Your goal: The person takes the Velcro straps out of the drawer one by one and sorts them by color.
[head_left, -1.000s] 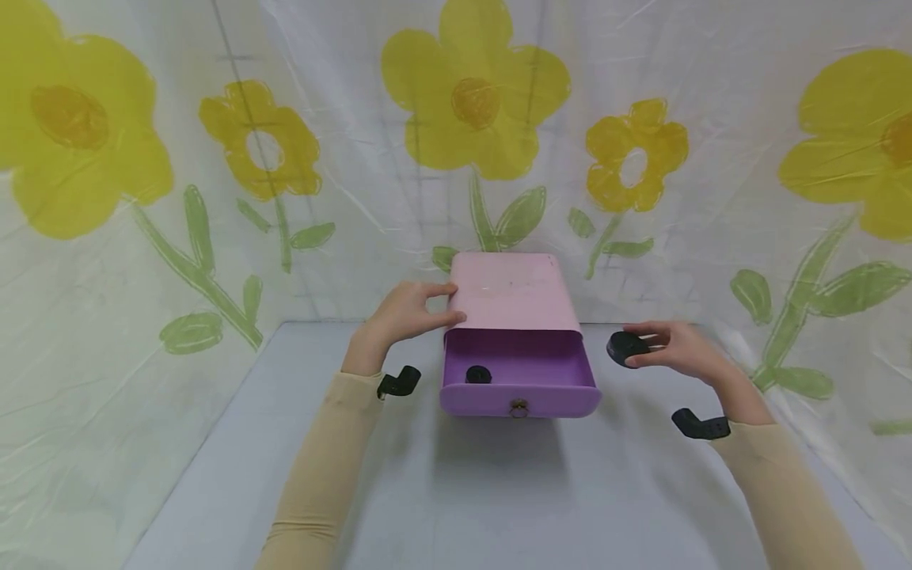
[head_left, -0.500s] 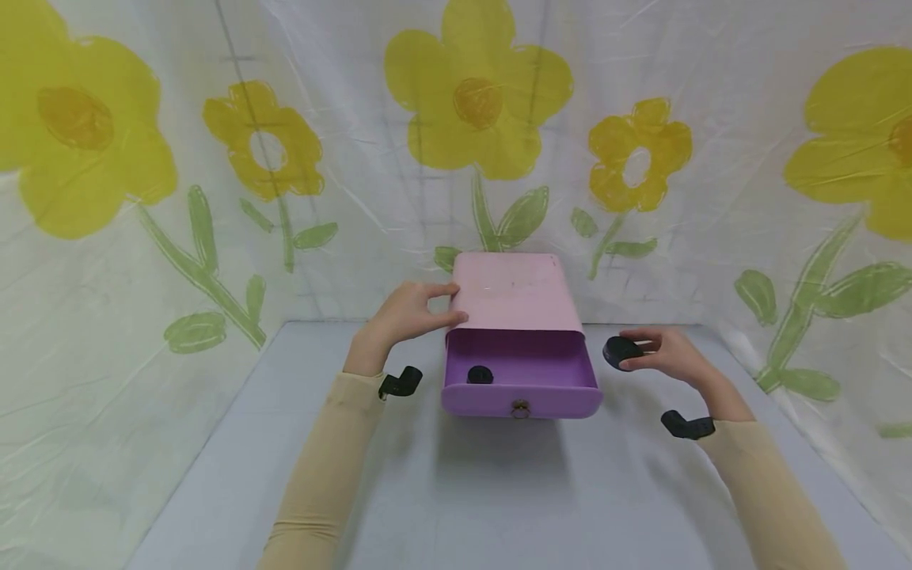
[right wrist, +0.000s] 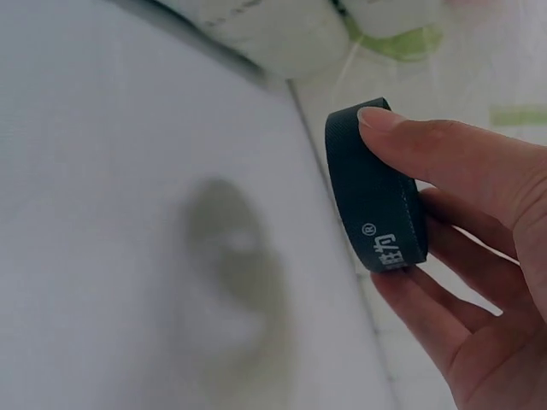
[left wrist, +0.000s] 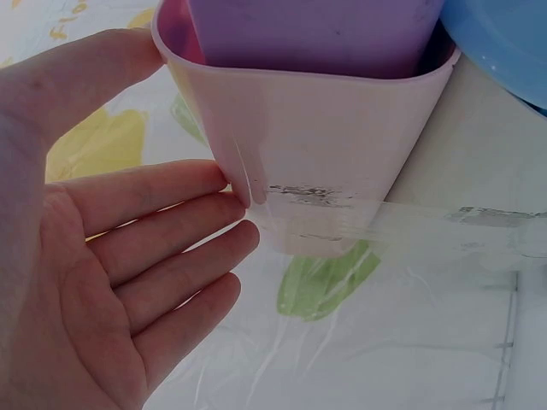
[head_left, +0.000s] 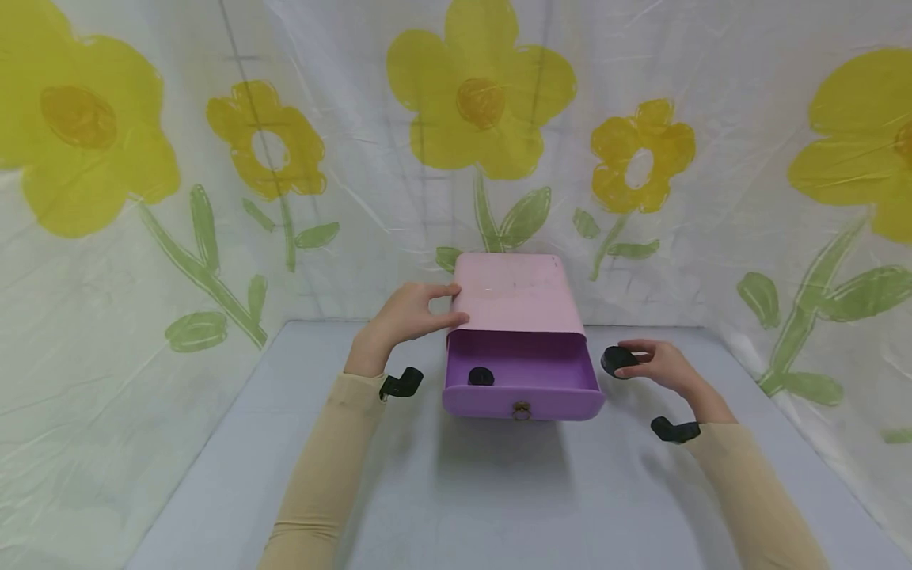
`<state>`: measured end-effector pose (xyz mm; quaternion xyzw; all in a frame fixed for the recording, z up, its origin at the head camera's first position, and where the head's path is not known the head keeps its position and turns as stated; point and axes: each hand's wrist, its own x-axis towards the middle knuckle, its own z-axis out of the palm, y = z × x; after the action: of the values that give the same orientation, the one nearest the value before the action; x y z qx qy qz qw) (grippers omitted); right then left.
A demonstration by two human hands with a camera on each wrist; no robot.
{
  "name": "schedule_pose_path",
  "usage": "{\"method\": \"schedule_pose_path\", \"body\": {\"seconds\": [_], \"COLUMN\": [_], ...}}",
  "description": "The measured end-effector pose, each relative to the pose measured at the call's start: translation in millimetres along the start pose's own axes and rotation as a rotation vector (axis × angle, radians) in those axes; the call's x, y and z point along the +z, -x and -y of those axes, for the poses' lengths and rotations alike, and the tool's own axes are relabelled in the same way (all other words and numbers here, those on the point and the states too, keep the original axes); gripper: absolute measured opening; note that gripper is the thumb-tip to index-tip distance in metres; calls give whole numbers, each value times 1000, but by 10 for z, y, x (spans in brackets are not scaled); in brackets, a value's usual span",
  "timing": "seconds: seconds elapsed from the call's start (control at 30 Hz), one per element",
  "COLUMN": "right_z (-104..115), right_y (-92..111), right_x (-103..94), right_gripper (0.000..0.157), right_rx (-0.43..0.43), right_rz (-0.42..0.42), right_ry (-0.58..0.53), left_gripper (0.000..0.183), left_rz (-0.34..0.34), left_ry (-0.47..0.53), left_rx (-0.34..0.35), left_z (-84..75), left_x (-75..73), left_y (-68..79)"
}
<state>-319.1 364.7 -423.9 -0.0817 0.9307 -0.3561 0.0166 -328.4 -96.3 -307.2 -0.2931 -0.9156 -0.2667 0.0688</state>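
A pink box (head_left: 516,293) stands at the middle back with its purple drawer (head_left: 522,402) pulled out. Inside, toward the left, lies a small black round piece (head_left: 480,376). My left hand (head_left: 409,317) touches the box's left side, its thumb by the front edge. In the left wrist view, the fingers of that hand (left wrist: 128,248) are nearly straight against the pink wall. Right of the drawer, my right hand (head_left: 663,366) pinches a thick black disc (head_left: 618,362) above the table. White lettering shows on the rim of the disc (right wrist: 376,192) in the right wrist view.
The pale table (head_left: 499,499) ends at a hanging sheet (head_left: 356,237) printed with yellow flowers. A ring pull (head_left: 522,410) sits on the drawer front. Part of a blue rounded thing (left wrist: 504,43) shows in the left wrist view's upper right corner.
My right hand has moved left and slightly nearer with the black disc, closer to the drawer. The left hand stays against the box, and the drawer is as it was.
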Motion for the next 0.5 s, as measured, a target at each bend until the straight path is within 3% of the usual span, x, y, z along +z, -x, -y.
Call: {"method": "schedule_pose_path", "body": {"seconds": [0.5], "right_z": [-219], "right_y": [-128], "right_x": [255], "right_gripper": [78], "right_rx": [68], "right_rz": [-26], "right_ry": [-31], "left_gripper": [65], "left_rz": [-10], "left_ry": [-13], "left_rx": [14], "left_z": [42], "left_x": [22], "left_y": [-13]}}
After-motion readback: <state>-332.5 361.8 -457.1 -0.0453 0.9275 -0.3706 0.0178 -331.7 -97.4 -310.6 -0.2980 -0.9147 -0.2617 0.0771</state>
